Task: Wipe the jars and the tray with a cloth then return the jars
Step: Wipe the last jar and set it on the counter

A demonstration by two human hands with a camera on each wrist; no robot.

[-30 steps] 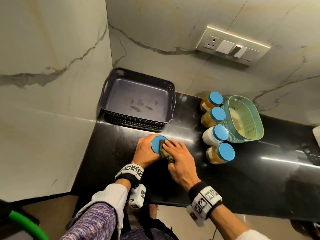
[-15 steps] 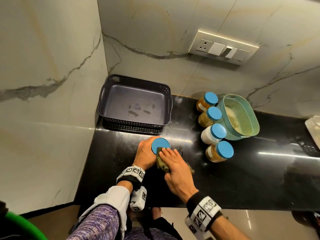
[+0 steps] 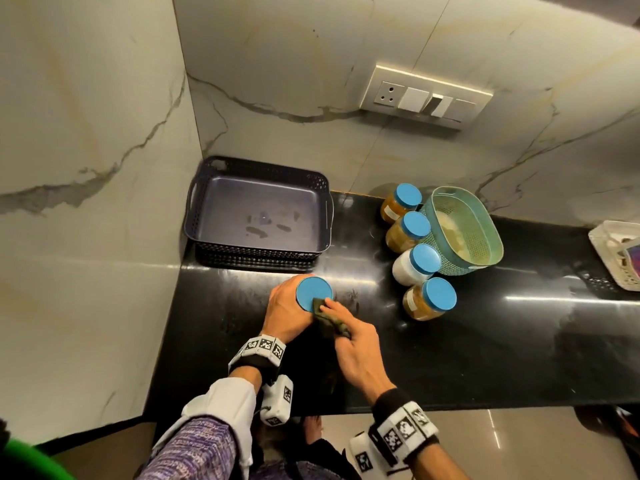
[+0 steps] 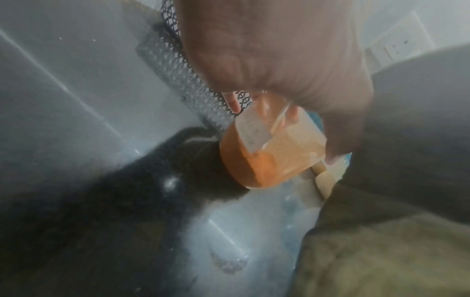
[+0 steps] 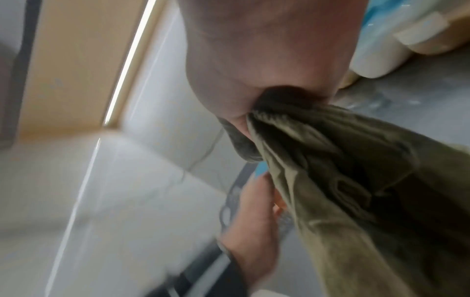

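Gripping a jar just in front of the tray, the left hand curls round its smooth plastic body; the right hand bunches a soft olive cloth against the round blue lid's edge. A hard rub could tip the jar on the glossy black tabletop, I judge. Four more lidded jars stand right of the tray.

Home kitchen, I'd say; my glossy black counter meets marble-veined wall cladding; switch-and-socket plate upper right; blue-lidded food jars beside a green basket, right of centre.
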